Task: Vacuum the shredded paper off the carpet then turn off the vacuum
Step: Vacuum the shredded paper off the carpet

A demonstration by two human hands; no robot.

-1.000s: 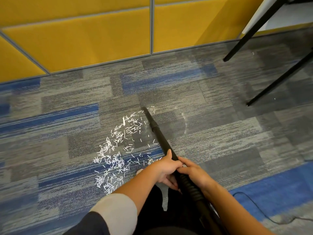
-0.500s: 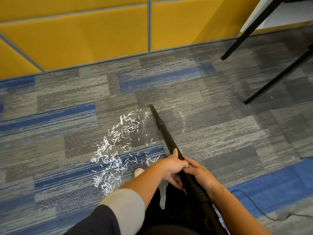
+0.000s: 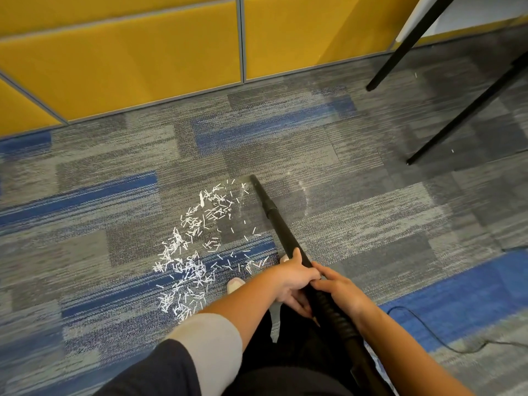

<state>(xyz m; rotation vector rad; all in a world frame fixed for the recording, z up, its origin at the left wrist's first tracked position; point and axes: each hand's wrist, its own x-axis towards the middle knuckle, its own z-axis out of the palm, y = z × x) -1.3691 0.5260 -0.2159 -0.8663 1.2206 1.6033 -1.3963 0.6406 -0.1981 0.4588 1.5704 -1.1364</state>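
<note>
- The shredded paper (image 3: 194,252) lies on the carpet (image 3: 371,224) as a loose, curved scatter of short white strips. It runs from beside the nozzle back toward your feet and is thickest at the near left, across a blue stripe.
- The black vacuum tube (image 3: 281,228) slants up and away from your hands, just right of the scatter. Its nozzle tip (image 3: 253,178) meets a grey patch of carpet at the far right end of the paper, with a few strips just beside it.
- Your left hand (image 3: 297,278) grips the tube from above, with the fingers curled round it and the thumb lying along the top toward the nozzle.
- Your right hand (image 3: 340,290) sits directly behind the left and touches it, wrapped round the spot where the tube meets the ribbed hose (image 3: 335,314).
- The hose runs back between your forearms to the bottom edge of the view.
- A grey and dark sleeve (image 3: 211,347) covers your left upper arm.
- The pale toe of a shoe (image 3: 235,282) shows just left of your left hand, close to the near edge of the paper.
- A thin black cord (image 3: 423,330) lies on the carpet to the right and crosses a blue band.
- Two black slanted legs (image 3: 463,110) stand on the carpet at the upper right, well apart from the paper.
- Yellow wall panels (image 3: 128,58) line the far edge of the carpet.
</note>
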